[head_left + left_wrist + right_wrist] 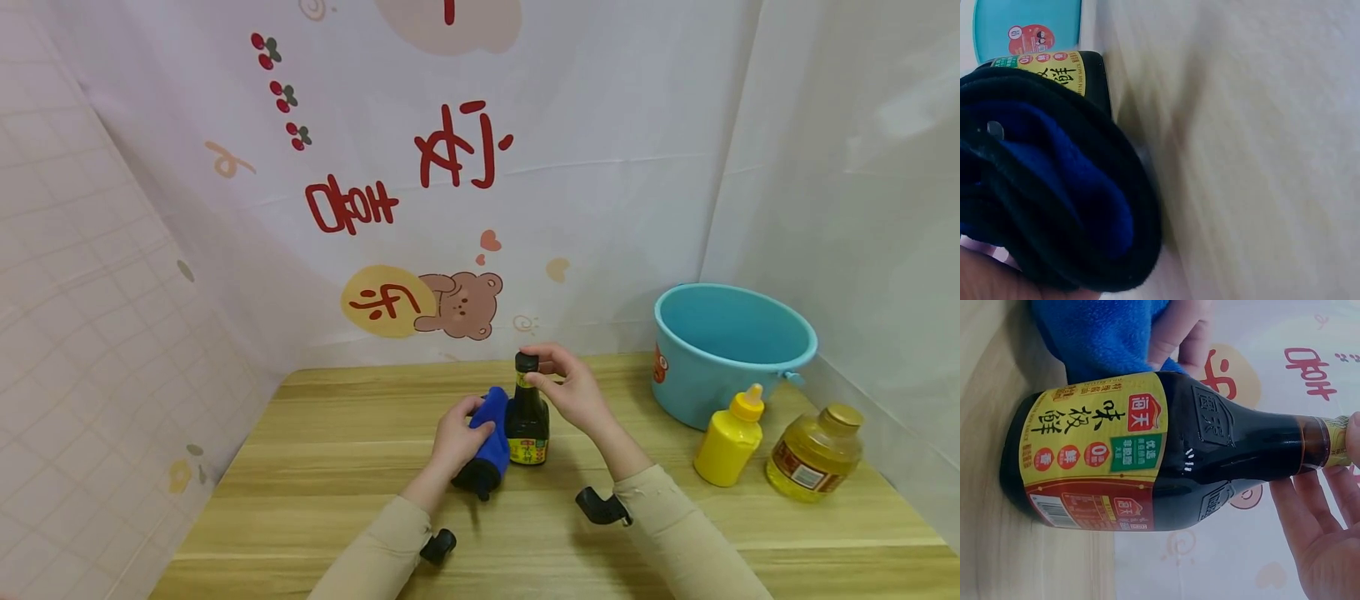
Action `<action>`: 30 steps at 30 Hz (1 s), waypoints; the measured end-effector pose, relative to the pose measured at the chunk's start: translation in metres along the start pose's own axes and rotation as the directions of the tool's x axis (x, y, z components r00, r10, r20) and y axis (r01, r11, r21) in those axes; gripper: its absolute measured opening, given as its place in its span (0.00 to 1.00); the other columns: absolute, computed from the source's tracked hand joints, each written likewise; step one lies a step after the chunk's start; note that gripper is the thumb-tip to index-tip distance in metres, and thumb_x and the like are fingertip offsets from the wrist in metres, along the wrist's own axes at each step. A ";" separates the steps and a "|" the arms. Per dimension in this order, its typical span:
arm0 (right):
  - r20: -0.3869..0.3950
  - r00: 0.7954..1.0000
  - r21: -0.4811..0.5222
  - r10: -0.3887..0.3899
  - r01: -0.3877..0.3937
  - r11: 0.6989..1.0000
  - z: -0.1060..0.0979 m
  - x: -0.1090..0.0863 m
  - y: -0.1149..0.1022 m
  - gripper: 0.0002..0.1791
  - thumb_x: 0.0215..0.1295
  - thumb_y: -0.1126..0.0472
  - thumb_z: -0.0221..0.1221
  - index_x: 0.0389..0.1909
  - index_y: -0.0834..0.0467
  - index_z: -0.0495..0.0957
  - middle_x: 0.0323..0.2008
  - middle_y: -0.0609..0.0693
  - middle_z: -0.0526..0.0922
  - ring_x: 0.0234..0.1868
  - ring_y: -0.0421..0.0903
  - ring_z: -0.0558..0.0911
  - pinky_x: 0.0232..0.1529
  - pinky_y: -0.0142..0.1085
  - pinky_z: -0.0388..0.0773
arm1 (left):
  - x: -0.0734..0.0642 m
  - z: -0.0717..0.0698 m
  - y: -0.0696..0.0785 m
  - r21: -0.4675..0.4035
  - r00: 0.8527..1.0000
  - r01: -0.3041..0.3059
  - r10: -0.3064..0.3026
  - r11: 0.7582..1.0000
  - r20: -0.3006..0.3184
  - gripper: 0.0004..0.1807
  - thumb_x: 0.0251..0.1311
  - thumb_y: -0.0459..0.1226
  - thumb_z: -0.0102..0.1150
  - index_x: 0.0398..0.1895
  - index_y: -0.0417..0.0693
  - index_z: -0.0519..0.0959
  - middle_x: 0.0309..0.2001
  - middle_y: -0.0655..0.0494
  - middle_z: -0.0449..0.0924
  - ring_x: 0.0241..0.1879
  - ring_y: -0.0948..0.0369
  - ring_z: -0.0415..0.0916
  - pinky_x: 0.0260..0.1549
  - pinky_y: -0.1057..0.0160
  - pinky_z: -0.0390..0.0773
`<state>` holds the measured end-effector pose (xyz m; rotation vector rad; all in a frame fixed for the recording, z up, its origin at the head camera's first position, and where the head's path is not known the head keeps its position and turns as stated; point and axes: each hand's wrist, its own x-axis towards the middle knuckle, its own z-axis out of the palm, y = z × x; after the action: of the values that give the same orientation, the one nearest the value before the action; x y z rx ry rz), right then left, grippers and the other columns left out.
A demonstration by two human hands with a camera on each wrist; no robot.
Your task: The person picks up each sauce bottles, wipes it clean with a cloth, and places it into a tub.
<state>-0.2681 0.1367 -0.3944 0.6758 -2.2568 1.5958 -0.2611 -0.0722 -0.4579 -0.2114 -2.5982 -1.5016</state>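
A dark soy sauce bottle (528, 421) with a yellow label stands upright on the table. My right hand (573, 393) holds its neck just below the black cap, thumb on one side and fingers on the other. Against the bottle's left side is a blue fuzzy cloth (492, 427) with a black edge, gripped in my left hand (455, 435). In the left wrist view the black edge (1146, 206) forms a round opening with blue lining inside. The right wrist view shows the cloth (1097, 337) beside the bottle's label (1094, 440); part of the left hand is hidden.
To the right stand a light blue bucket (678, 387), a yellow squeeze bottle (727, 446) and an oil bottle (817, 454) with a gold cap. A white printed sheet (600, 208) hangs behind the wooden table (337, 467).
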 end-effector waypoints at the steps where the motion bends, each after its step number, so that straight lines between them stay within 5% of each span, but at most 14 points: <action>1: 0.001 1.000 0.002 0.002 -0.002 1.000 0.000 0.000 0.000 0.19 0.67 0.66 0.63 0.58 0.55 0.79 0.49 0.55 0.82 0.46 0.53 0.83 0.39 0.43 0.81 | 0.000 0.000 -0.001 0.003 1.000 0.003 -0.003 1.000 0.001 0.12 0.56 0.30 0.68 0.44 0.43 0.82 0.46 0.46 0.81 0.50 0.46 0.77 0.54 0.42 0.72; 11: -0.047 0.999 0.012 -0.007 0.008 1.000 0.007 -0.003 0.002 0.26 0.64 0.67 0.65 0.64 0.56 0.75 0.51 0.56 0.80 0.49 0.55 0.81 0.47 0.51 0.80 | 0.001 -0.003 -0.007 -0.019 0.998 0.069 -0.069 0.997 0.006 0.15 0.55 0.30 0.69 0.47 0.41 0.83 0.46 0.45 0.81 0.50 0.46 0.76 0.54 0.43 0.72; 15: -0.112 0.991 -0.161 -0.072 0.054 0.986 0.014 -0.007 -0.001 0.36 0.56 0.64 0.72 0.67 0.55 0.71 0.52 0.57 0.78 0.51 0.57 0.79 0.49 0.53 0.79 | 0.001 -0.008 -0.006 -0.042 0.996 0.089 -0.091 0.995 -0.027 0.15 0.56 0.31 0.69 0.48 0.42 0.83 0.46 0.46 0.82 0.50 0.46 0.76 0.55 0.42 0.71; 20: -0.172 0.977 -0.383 -0.128 0.053 0.922 0.021 -0.006 -0.008 0.39 0.51 0.59 0.76 0.64 0.57 0.72 0.43 0.54 0.78 0.43 0.51 0.80 0.40 0.44 0.83 | 0.001 -0.014 0.001 -0.112 0.993 0.084 -0.092 0.990 -0.067 0.14 0.56 0.31 0.69 0.47 0.41 0.83 0.45 0.46 0.81 0.49 0.46 0.76 0.54 0.42 0.71; 25: -0.215 0.966 -0.440 -0.143 0.035 0.897 0.025 -0.007 -0.010 0.32 0.51 0.58 0.76 0.57 0.59 0.75 0.37 0.51 0.78 0.36 0.46 0.80 0.32 0.38 0.83 | 0.001 -0.020 0.008 -0.161 0.991 0.098 -0.111 0.982 -0.072 0.15 0.57 0.32 0.68 0.48 0.41 0.83 0.47 0.45 0.81 0.51 0.45 0.76 0.55 0.41 0.70; 30: -0.213 0.969 -0.421 -0.126 0.025 0.907 0.023 -0.005 -0.010 0.28 0.54 0.60 0.74 0.54 0.58 0.76 0.37 0.51 0.79 0.36 0.45 0.81 0.32 0.38 0.83 | 0.000 -0.023 0.010 -0.176 0.989 0.110 -0.125 0.978 -0.077 0.15 0.58 0.32 0.68 0.50 0.41 0.83 0.48 0.44 0.80 0.52 0.45 0.75 0.55 0.40 0.70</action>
<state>-0.2579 0.1135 -0.3964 0.4264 -2.2517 1.0397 -0.2585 -0.0872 -0.4378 -0.0084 -2.4531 -1.7348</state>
